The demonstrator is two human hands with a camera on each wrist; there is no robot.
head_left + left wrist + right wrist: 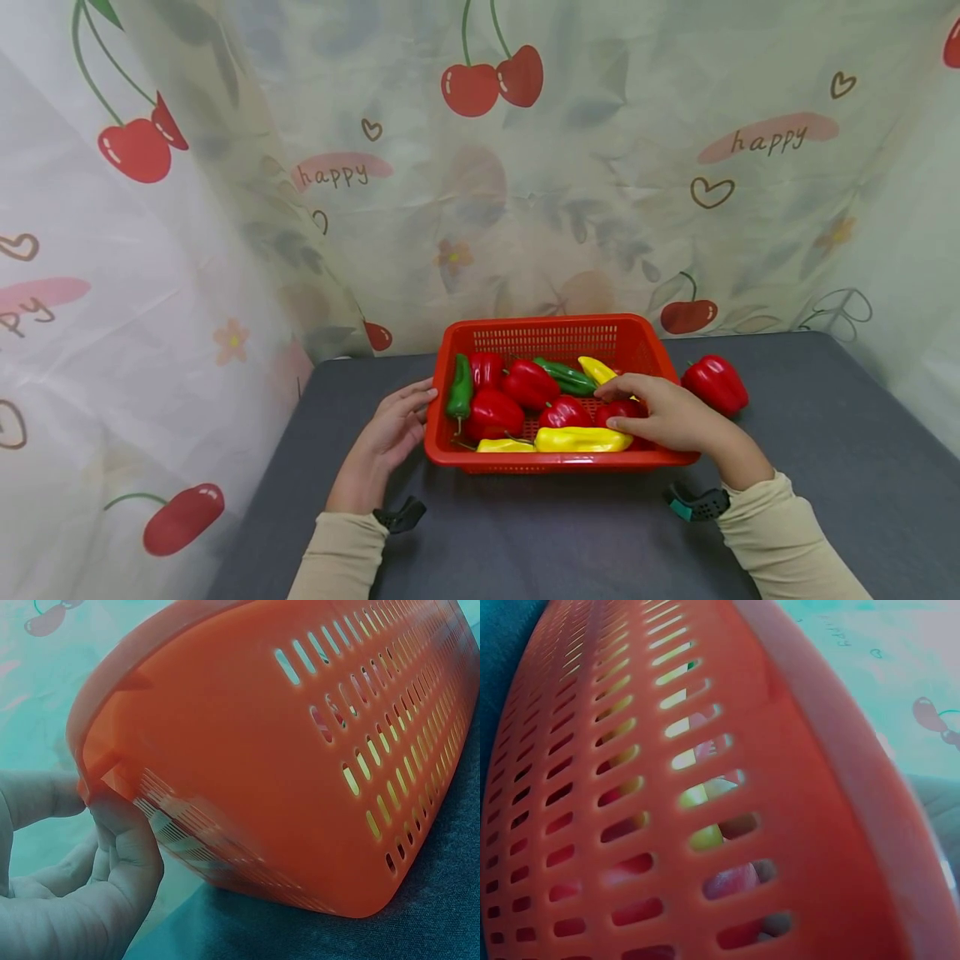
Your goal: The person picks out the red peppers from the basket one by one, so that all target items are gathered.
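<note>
A red plastic basket (pixel 647 333) holds several red bell peppers (pixel 529 384), green peppers (pixel 461 388) and yellow peppers (pixel 583 439). At its left end, my left hand (pixel 393 427) pinches the rim; the left wrist view shows thumb and finger on either side of the rim (pixel 84 761). My right hand (pixel 663 410) reaches over the right end, its thumb and fingers around a red bell pepper (pixel 621 410) inside the basket. The right wrist view looks through the slotted basket wall (pixel 652 795), which hides most of that hand.
Another red bell pepper (pixel 716 385) lies on the dark grey table (pixel 555 533), right of the basket. A patterned curtain (pixel 525 208) rises close behind the table and along both sides.
</note>
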